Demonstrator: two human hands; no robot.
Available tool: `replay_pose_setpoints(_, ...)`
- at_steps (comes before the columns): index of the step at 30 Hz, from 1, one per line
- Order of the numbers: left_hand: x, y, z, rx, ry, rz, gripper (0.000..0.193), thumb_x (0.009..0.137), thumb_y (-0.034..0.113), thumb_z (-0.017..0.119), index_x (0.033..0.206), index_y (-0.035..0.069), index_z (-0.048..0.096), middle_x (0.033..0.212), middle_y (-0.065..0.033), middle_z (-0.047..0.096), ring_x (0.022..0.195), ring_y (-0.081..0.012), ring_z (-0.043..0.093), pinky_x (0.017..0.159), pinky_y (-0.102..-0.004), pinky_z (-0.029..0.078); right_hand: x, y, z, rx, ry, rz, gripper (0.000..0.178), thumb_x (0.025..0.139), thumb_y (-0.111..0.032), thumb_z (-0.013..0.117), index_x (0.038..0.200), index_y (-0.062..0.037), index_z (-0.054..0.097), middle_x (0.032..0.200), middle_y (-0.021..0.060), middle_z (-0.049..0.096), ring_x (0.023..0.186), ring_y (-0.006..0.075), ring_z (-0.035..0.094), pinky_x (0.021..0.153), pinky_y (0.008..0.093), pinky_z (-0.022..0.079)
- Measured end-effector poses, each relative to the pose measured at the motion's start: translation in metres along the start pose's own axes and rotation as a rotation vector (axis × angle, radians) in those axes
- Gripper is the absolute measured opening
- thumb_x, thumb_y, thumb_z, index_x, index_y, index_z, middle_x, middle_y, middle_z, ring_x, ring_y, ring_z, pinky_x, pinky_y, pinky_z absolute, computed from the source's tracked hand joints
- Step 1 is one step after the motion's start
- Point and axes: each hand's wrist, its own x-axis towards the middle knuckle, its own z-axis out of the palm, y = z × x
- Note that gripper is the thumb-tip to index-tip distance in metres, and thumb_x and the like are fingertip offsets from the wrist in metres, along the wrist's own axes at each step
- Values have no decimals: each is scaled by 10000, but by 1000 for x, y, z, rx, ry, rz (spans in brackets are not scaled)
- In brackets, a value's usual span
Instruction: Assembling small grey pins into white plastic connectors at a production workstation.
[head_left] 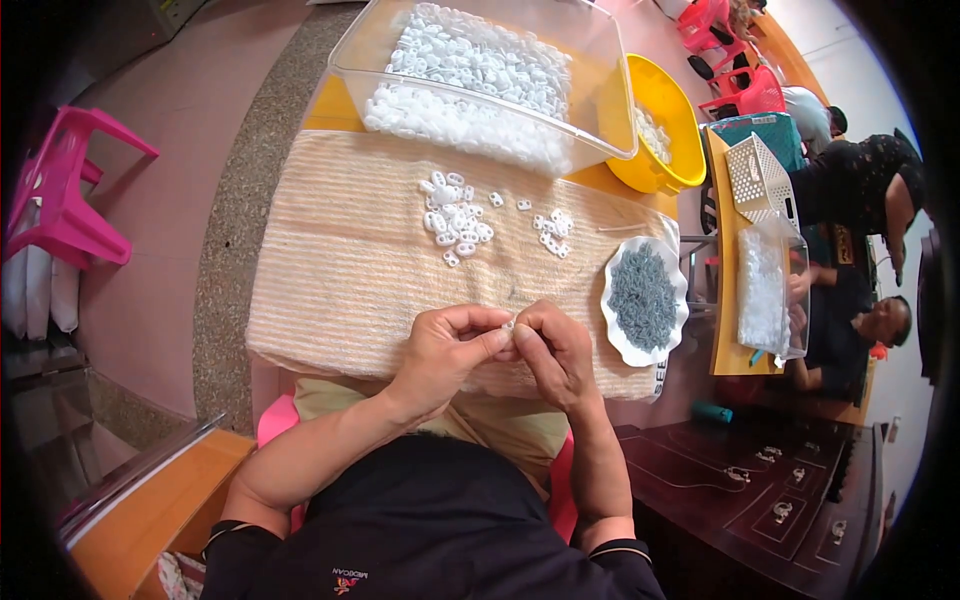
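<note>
My left hand (455,350) and my right hand (550,352) meet over the near edge of a striped towel (340,240), fingertips pinched together. Between them is a tiny whitish piece (509,325), mostly hidden by the fingers; its kind is too small to make out. Farther up the towel lies a loose pile of small white plastic pieces with holes (458,222). A smaller group of similar white pieces (553,232) sits to its right. Close to my right hand stands a white scalloped plate (615,335) heaped with small grey-blue pieces (643,297).
A clear plastic bin (600,140) full of white pieces stands at the table's far side, beside a yellow basin (690,178). Pink stools (75,185) are at the left. Other people (840,310) sit at a second table on the right, near a white basket (757,178).
</note>
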Motion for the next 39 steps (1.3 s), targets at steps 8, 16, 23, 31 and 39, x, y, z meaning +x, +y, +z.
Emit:
replay_pose_setpoints(8, 3, -2, -3, 28, -24, -3, 182, 876, 4, 639, 1054, -34, 645, 916, -82, 681, 796, -118, 649, 747, -242, 547, 2, 6, -5, 54, -65, 30, 181, 913, -165, 514, 847, -21, 601, 857, 150, 593, 819, 331, 588, 738, 399, 460)
replay_pose_setpoints(16, 5, 8, -6, -115, -7, -60, 167, 894, 13, 617, 1060, -8, 625, 936, -91, 676, 817, -146, 664, 786, -278, 565, 17, 2, -13, 131, -52, -12, 120, 949, -30, 526, 927, 49, 613, 848, 68, 590, 669, 104, 583, 615, 228, 484)
replay_pose_setpoints(23, 7, 17, -12, -263, 2, 47, 174, 897, 7, 606, 1070, 20, 625, 922, -71, 662, 853, -153, 662, 795, -304, 575, 62, 3, -5, 111, 2, -141, 115, 869, 1, 629, 978, 34, 645, 849, 48, 603, 694, 75, 579, 601, 222, 464)
replay_pose_setpoints(31, 6, 18, -12, -295, -5, 67, 171, 890, -3, 612, 1057, 28, 635, 917, -64, 662, 847, -151, 664, 800, -305, 575, 88, -1, 17, -450, -6, -298, 237, 752, -69, 657, 989, -82, 669, 912, 102, 620, 794, 308, 632, 670, 369, 502)
replay_pose_setpoints(39, 8, 18, -14, -282, -4, 65, 180, 886, 4, 623, 1064, 30, 634, 918, -70, 666, 843, -150, 664, 790, -303, 579, 85, 5, 16, -465, 21, -295, 200, 765, -76, 668, 965, -79, 659, 922, 97, 615, 785, 306, 631, 663, 365, 505)
